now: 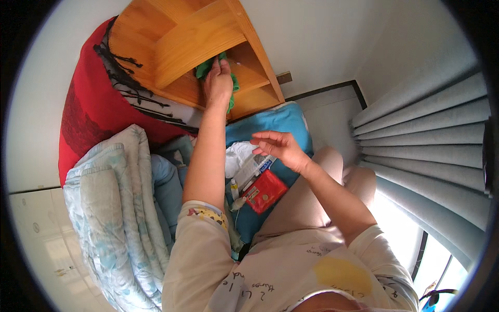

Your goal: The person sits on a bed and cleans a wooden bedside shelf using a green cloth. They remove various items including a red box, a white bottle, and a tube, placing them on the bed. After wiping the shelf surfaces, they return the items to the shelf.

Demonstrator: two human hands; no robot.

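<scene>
My left hand (218,86) reaches into a compartment of an orange-brown wooden shelf unit (200,37). It grips a green cloth (233,84), which spreads out on both sides of my fingers and hangs down below them. Part of the cloth is hidden by the hand. My right hand (282,149) is held in front of me with nothing in it, its fingers bent and slightly apart. Behind and below that hand lie a crumpled white plastic bag (237,156), a red packet (266,191) and small bottles (234,188) on a blue cloth (249,130).
A folded pale-blue patterned quilt (117,210) is piled at the left. Behind it curves a red cover with a black branch pattern (87,117). Grey curtains (425,136) hang at the right by a bright window. A wall socket (284,77) sits beside the shelf unit.
</scene>
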